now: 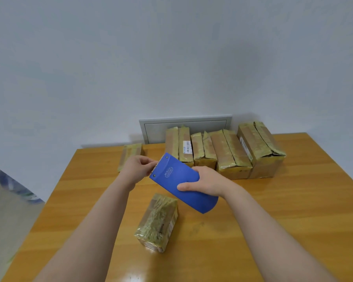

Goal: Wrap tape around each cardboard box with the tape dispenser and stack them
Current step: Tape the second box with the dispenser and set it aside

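Blue tape dispenser [183, 184] is up in the air over the desk [293, 200], angled so the toothed end points up-left and the rounded end hangs down-right. My right hand [204, 182] grips the body, thumb across the top face and fingers curled round the far side. My left hand [137, 167] is at the toothed end, fingertips pinched together right on the cutter. My guess is I'm picking at the tape end, but I honestly can't make out the tape itself.

The box [157, 222] I'd be working on lies flat on the desk, below the dispenser and closer to me, between my forearms. Its long axis runs away from me, with the far end leaning a touch right. The dispenser's rounded end hovers just past that far end, so the right hand is the nearer one. The next move looks like bringing everything down and toward me. That box looks covered in yellowish tape, crinkly on top.

Further back there's a row of boxes [222, 153] standing side by side, touching, all taped. One smaller box [129, 155] sits apart at the back left. Everything is sealed, so no idea what's inside. Nothing is stacked yet. A grey wall panel [183, 125] sits behind the row.
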